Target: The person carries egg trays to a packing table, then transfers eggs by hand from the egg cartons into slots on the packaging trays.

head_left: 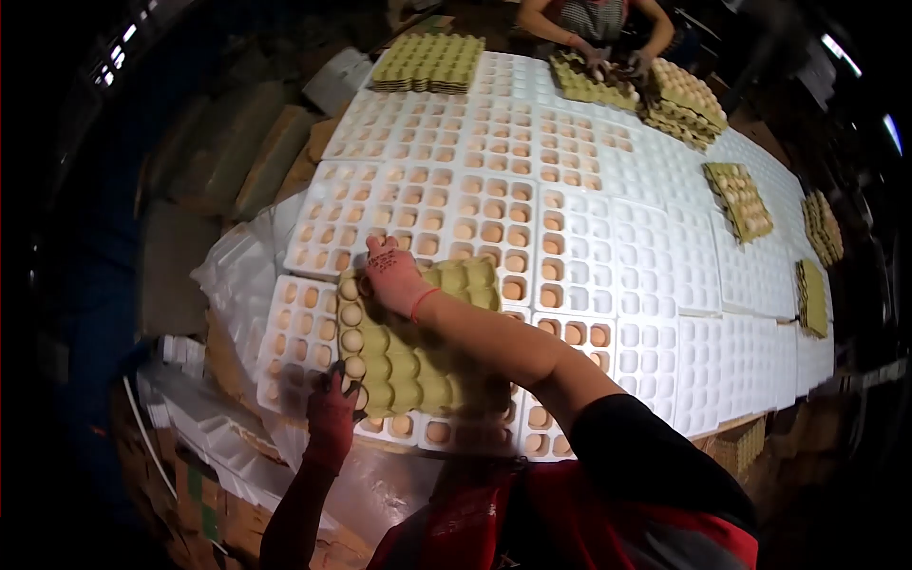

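A yellow-green pulp egg tray lies across white foam trays in front of me. A single column of eggs stays along its left edge; its other cups in view hold none. At the lower left corner, my left hand has its fingers closed around the egg tray's edge, close to the lowest eggs. My right hand reaches over the upper left corner with curled fingers, and what is inside them is hidden. Beyond it, a white foam tray has eggs sitting in its square pockets.
Stacked pulp trays stand at the far left. Across the table a person's hands work at another pulp tray, beside a stack of egg-filled trays. More foam trays extend right. Plastic sheeting hangs at the left edge.
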Tool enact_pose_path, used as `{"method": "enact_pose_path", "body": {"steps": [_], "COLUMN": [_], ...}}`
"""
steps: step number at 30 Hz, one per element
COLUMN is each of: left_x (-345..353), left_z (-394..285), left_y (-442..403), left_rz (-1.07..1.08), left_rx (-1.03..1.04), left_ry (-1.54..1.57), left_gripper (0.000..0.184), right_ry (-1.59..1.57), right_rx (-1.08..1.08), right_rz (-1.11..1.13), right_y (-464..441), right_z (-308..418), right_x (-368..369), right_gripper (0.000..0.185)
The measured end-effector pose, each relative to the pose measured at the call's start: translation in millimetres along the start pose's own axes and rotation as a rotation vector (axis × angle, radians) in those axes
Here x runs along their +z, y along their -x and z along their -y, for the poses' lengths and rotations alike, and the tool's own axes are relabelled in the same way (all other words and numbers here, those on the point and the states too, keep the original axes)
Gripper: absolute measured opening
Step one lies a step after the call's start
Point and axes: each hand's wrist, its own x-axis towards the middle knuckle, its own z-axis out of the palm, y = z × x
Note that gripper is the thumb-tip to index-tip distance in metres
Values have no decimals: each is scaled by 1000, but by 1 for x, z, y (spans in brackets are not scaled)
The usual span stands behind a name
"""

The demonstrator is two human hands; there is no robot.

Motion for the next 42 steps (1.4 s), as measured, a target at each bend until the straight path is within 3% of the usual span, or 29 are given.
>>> {"method": "enact_pose_path", "body": {"steps": [2,4,6,7,8,9,11,12,14,15,16,18,19,22,24,26,28,31,33,35,38,39,40,41,42], "left_x": [14,8,-18,2,13,2,72,97,155,165,174,205,212,313,393,436,478,486,459,453,461,478,487,502,505], "left_z": [-37,-56,-49,-82,-80,-49,-55,-69,-89,-84,-75,-59,-42,-49,-46,-5,6,20,71,67,56,50,65,78,106], "left_y": [25,38,23,29,26,2,7,3,14,4,-9,-27,-51,-70,-94,-155,-186,-196,-198,-161,-150,-139,-146,-152,-159], "left_rz": [-21,-122,-135,-100,-17,32,92,203,277,324,374,360,462,523,404,285,216,300,294,449,352,303,266,318,335], "left_rx": [273,595,408,-123,-160,-43,201,-72,-145,-168,-191,-92,-47,-2,66,930,919,858,1086,982,1030,763,911,885,1079], "left_ry": [-761,-1494,-912,-431,-147,-221,-580,-368,-449,-389,-330,-468,-454,-593,-703,-1225,-1648,-1825,-1780,-1866,-1439,-1287,-1120,-1058,-1240], "left_gripper": [47,54,39,32,37,36,35,42,50,54,58,62,58,46,40,50,49,56,58,63,64,65,64,59,52], "right_ry": [-553,-743,-802,-533,-453,-378,-240,-264,-304,-243,-283,-355,-376,-148,-235,-284,-201,-250,-281,-320,-303,-296,-298,-327,-363], "right_rx": [98,376,712,829,885,859,806,779,724,689,676,647,529,348,456,491,483,519,544,541,522,523,533,552,561], "right_rz": [-125,-229,-368,-466,-563,-437,-183,-225,-293,-169,-249,-421,-575,-474,-593,-631,-579,-629,-659,-634,-688,-719,-746,-782,-809], "right_y": [45,81,120,130,137,140,145,148,157,167,176,187,190,208,226,252,278,289,286,288,291,289,287,287,286], "right_z": [-50,-138,-239,-287,-321,-347,-383,-394,-408,-402,-399,-397,-398,-398,-388,-371,-355,-351,-349,-348,-353,-350,-351,-351,-349], "right_x": [-37,-42,-49,-40,-32,-26,-10,-3,9,1,-6,-16,-3,39,40,36,31,35,31,35,29,30,36,37,36], "right_gripper": [52,63,61,59,54,54,54,53,52,47,46,45,44,46,47,49,49,47,45,49,47,45,47,48,50]}}
